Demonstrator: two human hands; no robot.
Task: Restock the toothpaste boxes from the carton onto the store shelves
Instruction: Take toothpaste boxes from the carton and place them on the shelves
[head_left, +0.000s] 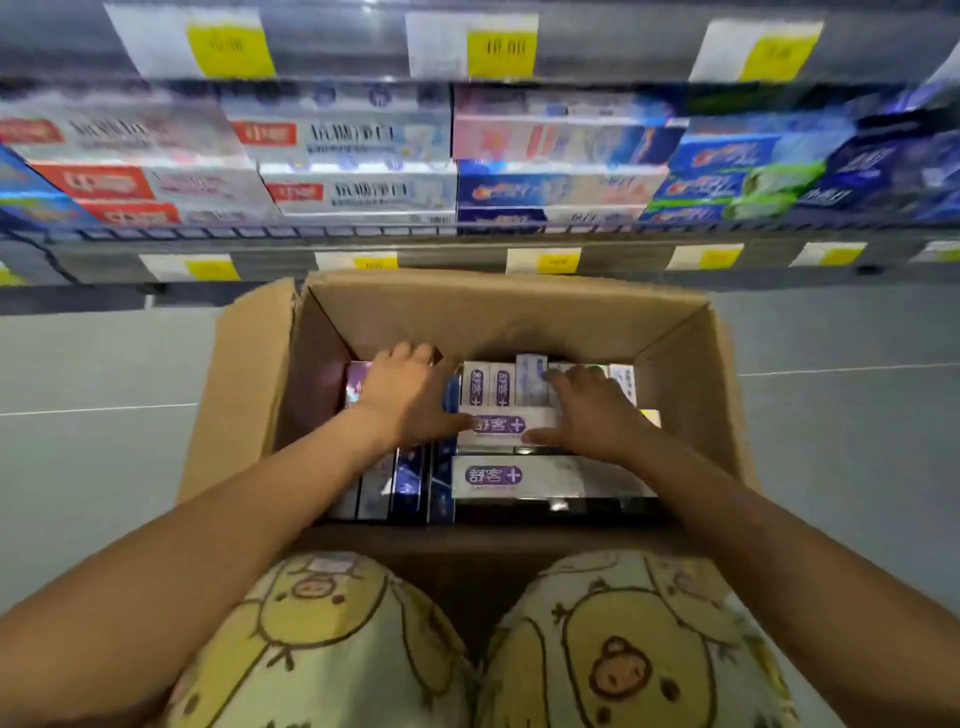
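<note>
Box (498, 423) lies flat on top of the stock in the carton (509, 306), between both hands. Right hand (592, 410) rests on it, fingers extended, grasping nothing. Left hand (410, 395): fingers curl out of sight, so the grasp cannot be determined. Carton is nearly full and the shelf (519, 234) looks well stocked, so most of the transfer remains.

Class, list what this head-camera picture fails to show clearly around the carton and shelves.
Head view:
Print on price tags: motion-blurred.
What lies beneath left hand and right hand: covered; grip unclear.
Lower layers of carton: hidden by top toothpaste boxes.
Far-right shelf boxes: smeared by blur.
</note>
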